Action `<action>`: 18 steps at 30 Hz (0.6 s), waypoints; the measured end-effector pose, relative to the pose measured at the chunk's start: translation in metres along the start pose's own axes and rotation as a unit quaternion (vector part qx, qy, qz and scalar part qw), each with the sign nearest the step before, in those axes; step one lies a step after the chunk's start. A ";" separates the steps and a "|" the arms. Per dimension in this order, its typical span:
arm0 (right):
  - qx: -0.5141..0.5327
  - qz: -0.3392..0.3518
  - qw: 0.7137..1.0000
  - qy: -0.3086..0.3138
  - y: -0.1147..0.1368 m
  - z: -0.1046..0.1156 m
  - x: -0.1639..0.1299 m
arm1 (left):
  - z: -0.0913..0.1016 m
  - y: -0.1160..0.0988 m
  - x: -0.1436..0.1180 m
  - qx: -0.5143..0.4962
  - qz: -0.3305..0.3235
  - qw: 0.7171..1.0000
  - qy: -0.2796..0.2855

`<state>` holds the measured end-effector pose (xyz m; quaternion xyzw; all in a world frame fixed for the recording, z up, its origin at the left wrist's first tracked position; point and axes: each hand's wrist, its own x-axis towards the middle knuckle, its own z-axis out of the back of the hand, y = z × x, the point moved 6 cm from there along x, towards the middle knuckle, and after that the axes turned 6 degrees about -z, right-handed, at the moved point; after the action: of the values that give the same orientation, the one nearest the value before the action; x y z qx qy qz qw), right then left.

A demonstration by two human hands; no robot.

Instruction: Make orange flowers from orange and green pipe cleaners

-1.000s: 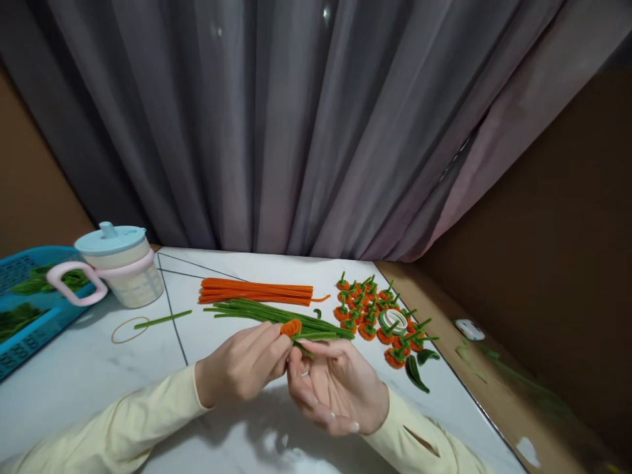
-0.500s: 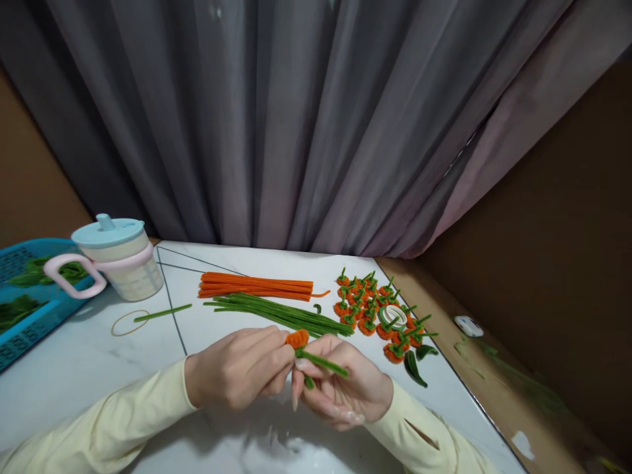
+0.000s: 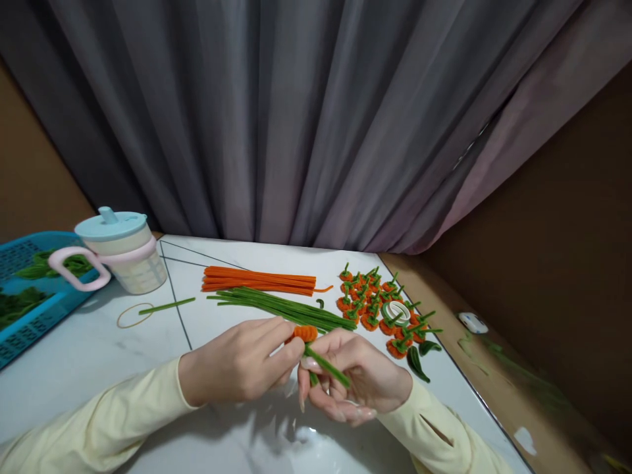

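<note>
My left hand (image 3: 237, 365) pinches a small orange pipe-cleaner coil (image 3: 304, 333) at its fingertips. My right hand (image 3: 358, 382) grips the green pipe-cleaner stem (image 3: 326, 367) that runs from the coil down across its fingers. Both hands meet above the white marble table (image 3: 99, 355). Just behind them lie a bundle of green pipe cleaners (image 3: 284, 308) and a bundle of orange pipe cleaners (image 3: 259, 280).
A pile of finished orange coils with green stems (image 3: 382, 308) and a white tape roll (image 3: 397, 311) lie at right. A lidded cup with pink handle (image 3: 116, 258), blue basket (image 3: 29, 299), rubber band (image 3: 133, 316) and loose green piece (image 3: 166, 306) sit left. Grey curtain behind.
My right hand has turned from palm-up to closed around the green stem, which now slants down to the right. The hands stay together, shifted slightly right.
</note>
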<state>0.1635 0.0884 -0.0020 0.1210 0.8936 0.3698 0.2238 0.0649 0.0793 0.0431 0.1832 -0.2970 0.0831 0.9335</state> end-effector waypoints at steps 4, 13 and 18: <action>-0.101 0.013 0.991 -0.082 0.005 0.001 -0.004 | 0.002 -0.002 0.003 0.003 0.010 1.000 -0.019; -0.631 0.153 0.713 -0.266 0.024 -0.025 -0.024 | 0.001 -0.004 0.005 -0.077 0.085 0.993 -0.006; -0.853 0.039 0.480 -0.201 0.018 -0.040 -0.026 | -0.007 0.002 0.003 -0.254 0.166 0.949 0.085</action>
<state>0.1675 0.0671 0.0443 -0.0236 0.0636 0.9243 0.3755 0.0708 0.0838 0.0399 -0.1202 -0.2536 0.1740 0.9439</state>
